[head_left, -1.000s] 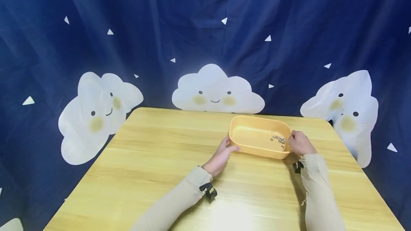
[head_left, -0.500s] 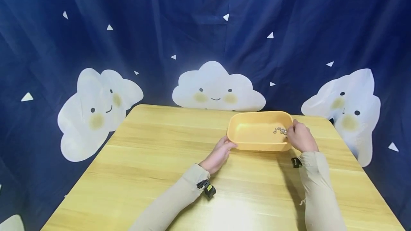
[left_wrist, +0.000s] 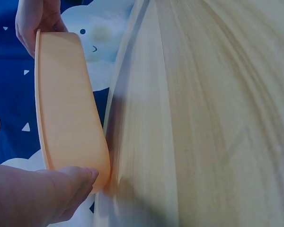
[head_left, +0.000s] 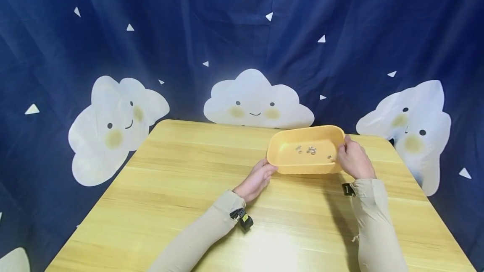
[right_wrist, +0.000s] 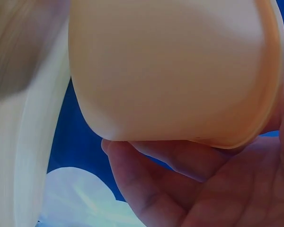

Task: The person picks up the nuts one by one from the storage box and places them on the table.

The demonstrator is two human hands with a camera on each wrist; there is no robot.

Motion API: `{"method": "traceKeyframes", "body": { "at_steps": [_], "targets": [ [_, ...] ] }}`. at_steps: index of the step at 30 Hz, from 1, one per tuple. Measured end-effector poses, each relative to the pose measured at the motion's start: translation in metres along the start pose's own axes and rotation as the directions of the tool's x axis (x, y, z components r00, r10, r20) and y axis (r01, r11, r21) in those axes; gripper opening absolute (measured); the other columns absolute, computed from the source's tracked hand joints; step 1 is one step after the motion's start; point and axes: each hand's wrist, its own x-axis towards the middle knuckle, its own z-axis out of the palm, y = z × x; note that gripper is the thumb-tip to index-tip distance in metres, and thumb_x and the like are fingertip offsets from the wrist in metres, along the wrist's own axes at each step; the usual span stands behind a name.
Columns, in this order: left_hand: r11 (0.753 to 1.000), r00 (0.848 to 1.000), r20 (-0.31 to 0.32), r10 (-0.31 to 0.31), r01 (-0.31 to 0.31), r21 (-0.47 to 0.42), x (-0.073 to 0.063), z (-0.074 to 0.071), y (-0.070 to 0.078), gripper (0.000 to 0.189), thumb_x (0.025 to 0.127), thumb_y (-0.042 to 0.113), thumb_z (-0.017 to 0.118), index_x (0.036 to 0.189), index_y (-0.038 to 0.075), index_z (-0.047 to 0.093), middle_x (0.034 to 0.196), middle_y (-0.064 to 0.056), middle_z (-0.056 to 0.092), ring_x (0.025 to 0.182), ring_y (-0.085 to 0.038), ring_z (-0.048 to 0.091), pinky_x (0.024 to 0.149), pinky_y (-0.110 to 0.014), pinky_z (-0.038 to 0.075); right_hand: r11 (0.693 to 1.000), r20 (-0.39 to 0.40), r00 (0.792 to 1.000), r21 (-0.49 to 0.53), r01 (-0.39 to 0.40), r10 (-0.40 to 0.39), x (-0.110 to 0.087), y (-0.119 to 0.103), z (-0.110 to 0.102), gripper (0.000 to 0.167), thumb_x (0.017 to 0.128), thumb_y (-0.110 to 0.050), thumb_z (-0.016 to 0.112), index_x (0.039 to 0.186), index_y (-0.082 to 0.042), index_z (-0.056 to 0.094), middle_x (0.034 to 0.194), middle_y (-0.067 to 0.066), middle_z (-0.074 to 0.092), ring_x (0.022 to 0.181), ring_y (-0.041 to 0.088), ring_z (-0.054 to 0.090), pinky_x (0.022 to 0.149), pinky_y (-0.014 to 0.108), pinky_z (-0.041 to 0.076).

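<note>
The head view shows, as the largest thing, a dark blue curtain (head_left: 242, 20) with white clouds, which stands behind a wooden counter (head_left: 170, 188). Over the far right part of this counter there is a yellow tray (head_left: 302, 169). In the head view its far rim overlaps the counter's far edge, not far from the far right corner. Its right end is higher than its left. In both wrist views the curtain is seen between the tray and the counter, so at least a part of the tray is lifted; whether the left end touches the wood, I cannot tell.

Two hands carry the tray. The left hand (head_left: 256, 179) has its fingers clamped on the near left corner, and in the left wrist view they press on the outer wall. The right hand (head_left: 356, 158) has its fingers clamped on the right end, with the rim held between the thumb and the others. On each wrist sits a small black camera (head_left: 242, 219).

The smallest things are some shiny pieces (head_left: 311, 150) on the tray's floor, too small to name or count. Here is the change: half a second ago they were gathered near the right end, while now most are spread towards the middle, and one remains near the right hand. I judge that raising this end made them slide leftward.
</note>
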Motion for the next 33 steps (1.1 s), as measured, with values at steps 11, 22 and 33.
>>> {"method": "traceKeyframes", "body": {
  "at_steps": [11, 22, 33],
  "targets": [
    [1.000, 1.000, -0.006, 0.015, -0.015, 0.009, 0.001, 0.001, -0.001, 0.082, 0.098, 0.022, 0.059, 0.161, -0.003, 0.015, 0.167, -0.022, 0.029, 0.156, -0.036, 0.030, 0.132, -0.054, 0.013, 1.000, 0.060, 0.998, 0.015, 0.000, -0.001, 0.002, 0.011, 0.000, 0.045, 0.102, -0.011, 0.030, 0.134, 0.016, 0.046, 0.114, 0.042, 0.059, 0.081, 0.041, 0.059, 0.072, 0.052, 0.050],
    [0.991, 0.997, -0.064, 0.030, -0.021, 0.132, -0.006, 0.011, 0.000, 0.084, 0.094, 0.020, 0.064, 0.160, -0.003, 0.019, 0.164, -0.024, 0.032, 0.153, -0.042, 0.032, 0.127, -0.063, 0.022, 0.993, 0.249, 0.964, 0.049, -0.105, 0.090, 0.009, 0.045, 0.015, 0.060, 0.102, -0.011, 0.029, 0.153, 0.019, 0.023, 0.142, 0.044, 0.048, 0.120, 0.052, 0.058, 0.099, 0.060, 0.050],
    [0.965, 0.993, -0.113, 0.036, -0.005, 0.263, -0.004, 0.009, -0.001, 0.078, 0.094, 0.026, 0.066, 0.158, 0.002, 0.030, 0.159, -0.021, 0.041, 0.147, -0.040, 0.041, 0.122, -0.063, 0.032, 0.989, 0.320, 0.943, 0.077, -0.125, 0.095, 0.008, 0.057, 0.021, 0.061, 0.100, -0.009, 0.033, 0.152, 0.022, 0.020, 0.139, 0.046, 0.049, 0.124, 0.054, 0.057, 0.100, 0.060, 0.051]
  ]
}}
